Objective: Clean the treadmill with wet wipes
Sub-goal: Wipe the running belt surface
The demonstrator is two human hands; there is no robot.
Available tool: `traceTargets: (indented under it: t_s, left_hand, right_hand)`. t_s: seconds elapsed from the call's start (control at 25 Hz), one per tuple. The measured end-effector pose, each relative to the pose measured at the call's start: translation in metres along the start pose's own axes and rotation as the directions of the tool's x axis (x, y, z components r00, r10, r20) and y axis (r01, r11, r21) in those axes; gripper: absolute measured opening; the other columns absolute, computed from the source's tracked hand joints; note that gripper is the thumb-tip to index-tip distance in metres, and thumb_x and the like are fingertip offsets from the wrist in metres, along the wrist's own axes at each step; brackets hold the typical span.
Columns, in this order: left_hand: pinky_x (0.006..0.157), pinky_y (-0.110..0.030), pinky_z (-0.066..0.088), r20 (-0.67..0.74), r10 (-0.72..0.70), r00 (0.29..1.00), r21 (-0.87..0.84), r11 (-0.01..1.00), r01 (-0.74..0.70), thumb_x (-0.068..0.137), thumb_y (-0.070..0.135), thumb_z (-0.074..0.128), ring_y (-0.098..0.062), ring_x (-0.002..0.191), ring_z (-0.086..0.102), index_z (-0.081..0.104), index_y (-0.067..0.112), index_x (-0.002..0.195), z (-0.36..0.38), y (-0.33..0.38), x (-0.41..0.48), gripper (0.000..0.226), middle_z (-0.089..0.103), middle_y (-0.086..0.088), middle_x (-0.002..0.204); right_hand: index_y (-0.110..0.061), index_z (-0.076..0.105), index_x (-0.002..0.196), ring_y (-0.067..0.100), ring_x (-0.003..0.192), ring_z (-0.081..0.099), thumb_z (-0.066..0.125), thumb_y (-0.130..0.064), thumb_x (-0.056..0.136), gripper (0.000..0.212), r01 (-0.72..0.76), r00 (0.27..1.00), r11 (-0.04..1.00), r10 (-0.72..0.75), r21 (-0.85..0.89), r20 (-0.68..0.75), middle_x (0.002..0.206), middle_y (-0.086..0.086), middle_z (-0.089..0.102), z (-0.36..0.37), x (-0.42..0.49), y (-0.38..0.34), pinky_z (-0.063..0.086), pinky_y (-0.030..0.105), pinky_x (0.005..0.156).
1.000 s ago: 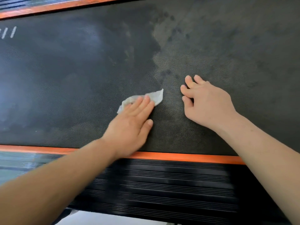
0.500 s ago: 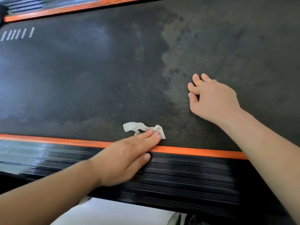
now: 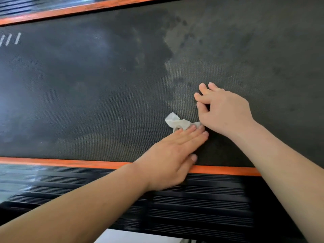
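Pressing with straight fingers, the left hand [image 3: 173, 155] pins a crumpled white wipe [image 3: 177, 122] against the black belt [image 3: 87, 85] of the treadmill. The fingers lie flat and close together, and only their tips cover the near edge of the wipe; they do not curl around it. The wipe lies on the belt a little beyond the near orange strip [image 3: 70, 163], and its right end comes just beside the right hand [image 3: 226, 113]; I cannot tell if they touch. The right hand rests on the belt with its fingers bent and a little spread, and it holds nothing. The belt looks darker on the left part and paler, with dark spots, on the right part. Below the orange strip runs a black ribbed side rail [image 3: 192, 207]. Some short white marks [image 3: 12, 38] are at the far left of the belt.
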State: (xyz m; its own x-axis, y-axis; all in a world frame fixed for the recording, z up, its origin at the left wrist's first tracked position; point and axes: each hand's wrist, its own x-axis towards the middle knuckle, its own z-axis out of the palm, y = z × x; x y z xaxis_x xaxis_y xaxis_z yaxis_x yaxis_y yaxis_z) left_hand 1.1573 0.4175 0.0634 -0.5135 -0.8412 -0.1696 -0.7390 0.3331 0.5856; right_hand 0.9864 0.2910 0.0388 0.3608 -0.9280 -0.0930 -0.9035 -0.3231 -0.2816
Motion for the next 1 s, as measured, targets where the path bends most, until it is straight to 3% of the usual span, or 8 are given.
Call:
traceTargets:
  t_s: [0.12,0.24,0.44,0.52,0.64,0.76,0.88,1.0]
  left_hand:
    - [0.098,-0.039,0.054,-0.139,0.046,0.989,0.095,0.995,-0.033,0.091,0.006,0.036,-0.021,0.132,0.054,0.064,0.016,0.133,-0.009,-0.011,-0.017,0.051,0.048,-0.004,0.154]
    - [0.075,-0.042,0.058,-0.147,0.112,0.983,0.239,0.968,-0.074,0.091,0.004,0.046,-0.024,0.107,0.063,0.070,0.017,0.112,-0.017,-0.013,-0.022,0.036,0.061,0.000,0.132]
    - [0.085,-0.045,0.044,-0.192,0.134,0.972,0.494,0.869,-0.022,0.089,0.026,0.067,-0.032,0.107,0.056,0.072,0.026,0.115,-0.042,-0.025,-0.013,0.026,0.060,-0.005,0.128]
    - [0.084,-0.043,0.046,-0.077,0.119,0.990,0.425,0.902,-0.076,0.093,0.035,0.064,-0.027,0.102,0.052,0.068,0.028,0.125,-0.042,-0.030,-0.009,0.033,0.055,-0.005,0.123]
    - [0.079,-0.041,0.051,0.068,0.128,0.989,0.237,0.961,-0.140,0.096,0.026,0.061,-0.020,0.091,0.051,0.062,0.021,0.127,-0.030,-0.026,0.010,0.031,0.052,-0.003,0.107]
    - [0.074,-0.038,0.051,0.042,0.132,0.990,0.139,0.981,-0.137,0.097,0.022,0.058,-0.017,0.085,0.052,0.065,0.019,0.109,-0.026,-0.020,0.021,0.014,0.052,0.000,0.099]
    - [0.078,-0.033,0.050,0.016,0.108,0.994,0.108,0.988,-0.109,0.096,0.025,0.060,-0.014,0.087,0.053,0.067,0.018,0.104,-0.022,-0.019,0.023,0.013,0.056,0.002,0.096]
    - [0.081,-0.046,0.054,0.039,0.016,0.999,0.136,0.990,-0.021,0.096,0.025,0.060,-0.023,0.095,0.057,0.061,0.017,0.110,-0.009,-0.014,0.032,0.016,0.056,-0.001,0.102]
  right_hand:
    - [-0.037,0.060,0.134,0.026,0.131,0.055,0.044,-0.039,0.098,0.040,-0.025,0.999,1.000,0.025,-0.001,0.020,0.150,-0.009,0.050,-0.001,0.002,0.000,0.053,0.047,0.096]
    - [-0.041,0.059,0.136,0.022,0.136,0.052,0.044,-0.040,0.098,0.041,-0.051,0.997,0.999,0.050,0.016,0.062,0.155,-0.013,0.045,-0.003,0.003,-0.002,0.051,0.046,0.101]
    - [-0.037,0.057,0.140,0.027,0.132,0.053,0.045,-0.038,0.100,0.041,-0.029,0.998,1.000,0.029,0.007,0.049,0.156,-0.007,0.044,-0.007,-0.002,-0.004,0.051,0.043,0.097]
    - [-0.036,0.057,0.139,0.029,0.131,0.053,0.044,-0.038,0.100,0.041,-0.032,0.997,0.999,0.032,-0.003,0.064,0.156,-0.005,0.044,-0.006,0.000,-0.003,0.052,0.045,0.097]
    - [-0.029,0.063,0.130,0.031,0.131,0.053,0.034,-0.042,0.094,0.048,0.011,0.998,1.000,-0.011,-0.004,0.060,0.153,-0.001,0.048,-0.005,0.000,-0.004,0.052,0.050,0.096]
    - [-0.020,0.074,0.110,0.026,0.135,0.055,0.044,-0.035,0.096,0.037,0.029,0.996,0.993,-0.019,0.117,-0.087,0.141,0.000,0.063,-0.006,-0.004,-0.006,0.052,0.050,0.100]
    - [-0.013,0.075,0.094,0.023,0.124,0.062,0.050,-0.027,0.095,0.029,0.069,0.970,0.984,-0.028,0.161,-0.243,0.114,0.004,0.074,-0.001,-0.009,-0.011,0.057,0.047,0.088]
    - [-0.011,0.075,0.094,0.022,0.129,0.060,0.051,-0.025,0.096,0.028,0.165,0.946,0.971,-0.106,0.174,-0.306,0.118,0.005,0.073,0.011,-0.012,-0.011,0.058,0.044,0.090]
